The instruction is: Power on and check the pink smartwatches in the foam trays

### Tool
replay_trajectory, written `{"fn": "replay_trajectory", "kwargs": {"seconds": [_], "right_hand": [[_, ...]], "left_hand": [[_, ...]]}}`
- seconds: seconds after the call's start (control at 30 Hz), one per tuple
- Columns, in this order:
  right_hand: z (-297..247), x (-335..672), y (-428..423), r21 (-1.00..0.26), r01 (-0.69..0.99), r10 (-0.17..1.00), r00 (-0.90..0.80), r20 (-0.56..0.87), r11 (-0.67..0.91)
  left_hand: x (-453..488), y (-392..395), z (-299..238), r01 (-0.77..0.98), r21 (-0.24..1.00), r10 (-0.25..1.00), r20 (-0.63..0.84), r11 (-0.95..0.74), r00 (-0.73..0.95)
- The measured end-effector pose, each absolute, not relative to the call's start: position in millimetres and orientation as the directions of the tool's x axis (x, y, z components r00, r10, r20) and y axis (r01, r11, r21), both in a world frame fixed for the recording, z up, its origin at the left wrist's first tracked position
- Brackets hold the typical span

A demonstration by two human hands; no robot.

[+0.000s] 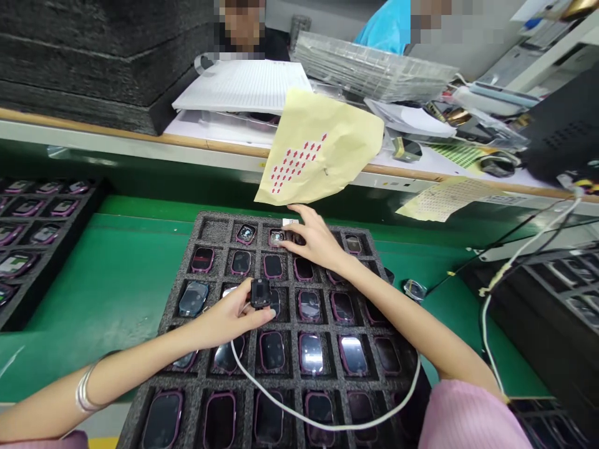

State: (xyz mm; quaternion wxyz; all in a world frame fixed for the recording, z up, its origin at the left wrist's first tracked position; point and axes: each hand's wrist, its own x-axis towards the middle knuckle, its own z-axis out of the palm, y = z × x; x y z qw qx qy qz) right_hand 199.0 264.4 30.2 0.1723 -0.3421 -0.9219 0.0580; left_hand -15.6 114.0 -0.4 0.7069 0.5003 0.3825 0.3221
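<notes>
A black foam tray (185,293) lies on the green belt before me, its pockets filled with several pink-rimmed watch bodies. My left hand (229,318) pinches a small black square device (260,292) on a white cable (299,415) above the tray's middle. My right hand (314,240) reaches to the far row with fingers stretched flat. Its fingertips touch a watch body (276,237) beside a small white label (290,222).
A yellow sheet with red arrow stickers (318,149) hangs over the bench edge. Another foam tray of watches (32,249) lies at left, more trays (561,293) at right. Clear plastic trays (369,65), papers and two other people are across the bench.
</notes>
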Motion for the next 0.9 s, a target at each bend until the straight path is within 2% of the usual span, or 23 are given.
{"fn": "replay_trajectory", "kwargs": {"seconds": [0.13,0.27,0.37,0.43,0.53,0.6,0.9], "right_hand": [[47,222,265,-0.127,0.693,0.704,-0.702,0.108,0.71],[48,227,274,-0.135,0.69,0.697,-0.717,0.015,0.711],[51,223,275,-0.148,0.696,0.707,-0.706,0.036,0.703],[57,222,265,-0.196,0.691,0.715,-0.692,0.097,0.695],[63,218,234,-0.412,0.536,0.653,-0.723,0.226,0.737],[62,213,209,-0.498,0.398,0.568,-0.784,0.252,0.77],[36,198,170,-0.338,0.41,0.509,-0.807,0.298,0.847]], "left_hand": [[-16,114,-2,-0.051,0.948,0.818,-0.242,0.313,0.521],[-9,118,7,0.019,0.94,0.797,-0.299,0.339,0.525],[0,126,20,0.057,0.917,0.766,-0.362,0.394,0.531],[6,131,27,0.025,0.9,0.745,-0.376,0.436,0.552],[10,137,28,-0.059,0.881,0.735,-0.353,0.47,0.579],[9,138,25,-0.088,0.884,0.741,-0.326,0.458,0.587],[11,129,11,-0.051,0.944,0.84,-0.265,0.326,0.474]]}}
